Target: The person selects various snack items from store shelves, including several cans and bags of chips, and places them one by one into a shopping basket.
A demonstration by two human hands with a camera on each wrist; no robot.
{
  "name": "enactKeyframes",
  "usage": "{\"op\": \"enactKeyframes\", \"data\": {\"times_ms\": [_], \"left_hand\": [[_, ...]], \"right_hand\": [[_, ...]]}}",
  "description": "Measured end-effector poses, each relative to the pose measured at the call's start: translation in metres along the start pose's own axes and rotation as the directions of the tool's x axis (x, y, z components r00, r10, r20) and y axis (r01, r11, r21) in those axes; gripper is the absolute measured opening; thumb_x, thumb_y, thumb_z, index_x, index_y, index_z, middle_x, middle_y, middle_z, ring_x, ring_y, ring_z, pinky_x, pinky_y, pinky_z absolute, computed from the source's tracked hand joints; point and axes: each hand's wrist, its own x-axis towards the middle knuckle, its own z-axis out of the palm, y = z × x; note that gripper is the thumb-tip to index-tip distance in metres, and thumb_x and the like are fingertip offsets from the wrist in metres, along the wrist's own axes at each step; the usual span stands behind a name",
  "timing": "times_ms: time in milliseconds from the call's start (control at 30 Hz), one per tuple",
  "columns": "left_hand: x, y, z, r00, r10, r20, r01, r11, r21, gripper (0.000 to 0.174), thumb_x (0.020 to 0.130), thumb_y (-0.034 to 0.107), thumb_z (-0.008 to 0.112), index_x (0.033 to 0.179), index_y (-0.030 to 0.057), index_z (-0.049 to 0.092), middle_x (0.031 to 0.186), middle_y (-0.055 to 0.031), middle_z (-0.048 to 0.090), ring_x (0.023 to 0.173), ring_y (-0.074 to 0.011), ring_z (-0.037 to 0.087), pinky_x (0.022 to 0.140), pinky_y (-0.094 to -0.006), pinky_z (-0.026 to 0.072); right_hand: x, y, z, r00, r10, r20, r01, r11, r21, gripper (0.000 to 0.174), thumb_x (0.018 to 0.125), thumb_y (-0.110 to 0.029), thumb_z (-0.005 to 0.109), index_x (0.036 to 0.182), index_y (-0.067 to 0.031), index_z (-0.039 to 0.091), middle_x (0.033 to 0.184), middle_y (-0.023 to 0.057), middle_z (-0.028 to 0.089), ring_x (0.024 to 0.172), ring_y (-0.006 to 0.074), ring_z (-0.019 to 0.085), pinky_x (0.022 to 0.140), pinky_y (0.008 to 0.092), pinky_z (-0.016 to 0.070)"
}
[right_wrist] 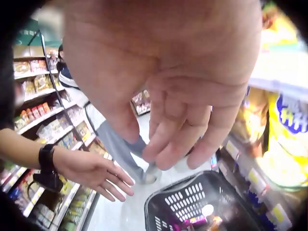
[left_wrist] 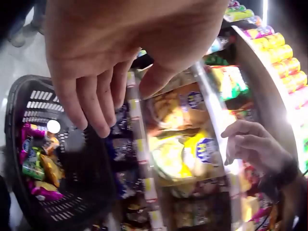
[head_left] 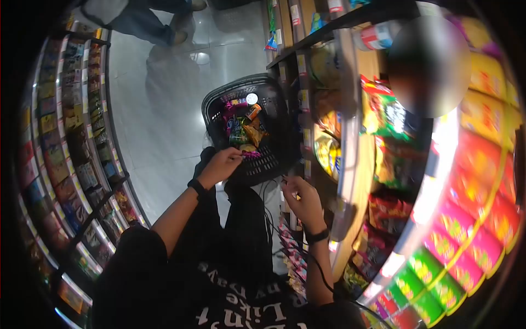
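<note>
Black basket (head_left: 266, 164) is sitting ahead, snack packets (head_left: 244, 131) lying inside. Left hand (head_left: 222, 164) is hovering over its near rim, fingers loose, empty. Right hand (head_left: 304, 202) is hanging near the right shelf (head_left: 353, 181), seemingly empty. Packets look light, slippery, crushable; pinching a top seam suits.

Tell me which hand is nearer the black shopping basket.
Left. The left hand is over the near rim of the black basket; the right hand is beside it, at the shelf front.
</note>
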Motion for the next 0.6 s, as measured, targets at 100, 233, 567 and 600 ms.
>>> {"op": "enactKeyframes", "data": {"times_ms": [100, 233, 567, 600], "left_hand": [[0.069, -0.059, -0.029, 0.958, -0.067, -0.28, 0.134, 0.964, 0.228, 0.031, 0.096, 0.013, 0.065, 0.121, -0.0043, 0.063, 0.107, -0.0145, 0.073, 0.098, -0.0225, 0.071, 0.087, -0.0328, 0.0544], [0.111, -0.153, -0.001, 0.903, -0.106, -0.415, 0.149, 0.986, 0.073, 0.044, 0.093, 0.019, 0.068, 0.129, -0.0051, 0.059, 0.116, -0.0232, 0.07, 0.105, -0.0343, 0.07, 0.091, -0.0401, 0.0543], [0.122, -0.213, 0.051, 0.874, -0.12, -0.471, 0.266, 0.929, 0.256, 0.05, 0.087, 0.007, 0.068, 0.133, -0.0037, 0.052, 0.152, -0.0268, 0.044, 0.1, -0.037, 0.068, 0.083, -0.0406, 0.0572], [0.121, -0.215, 0.052, 0.884, -0.12, -0.452, 0.266, 0.924, 0.274, 0.051, 0.087, 0.006, 0.067, 0.134, -0.0038, 0.052, 0.153, -0.0254, 0.044, 0.1, -0.0351, 0.068, 0.084, -0.0393, 0.0568]], "right_hand": [[0.102, 0.049, 0.055, 0.992, 0.014, 0.124, -0.018, 0.999, 0.033, 0.037, 0.087, -0.02, 0.073, 0.12, -0.0043, 0.065, 0.104, 0.0171, 0.07, 0.098, 0.0321, 0.07, 0.083, 0.0429, 0.0561], [0.25, 0.144, 0.153, 0.907, -0.013, 0.421, 0.176, 0.92, -0.35, 0.052, 0.086, -0.032, 0.074, 0.127, -0.0047, 0.06, 0.12, 0.0207, 0.066, 0.112, 0.0363, 0.067, 0.091, 0.048, 0.0549], [0.451, 0.322, 0.354, 0.988, 0.144, 0.048, -0.103, 0.869, -0.484, 0.079, 0.08, -0.033, 0.082, 0.136, 0.0055, 0.043, 0.133, 0.0263, 0.054, 0.116, 0.0421, 0.062, 0.099, 0.0465, 0.0533], [0.461, 0.338, 0.372, 0.982, 0.186, -0.008, -0.171, 0.883, -0.436, 0.082, 0.079, -0.035, 0.083, 0.137, 0.0067, 0.042, 0.136, 0.0263, 0.052, 0.121, 0.0401, 0.059, 0.103, 0.0462, 0.0499]]}}
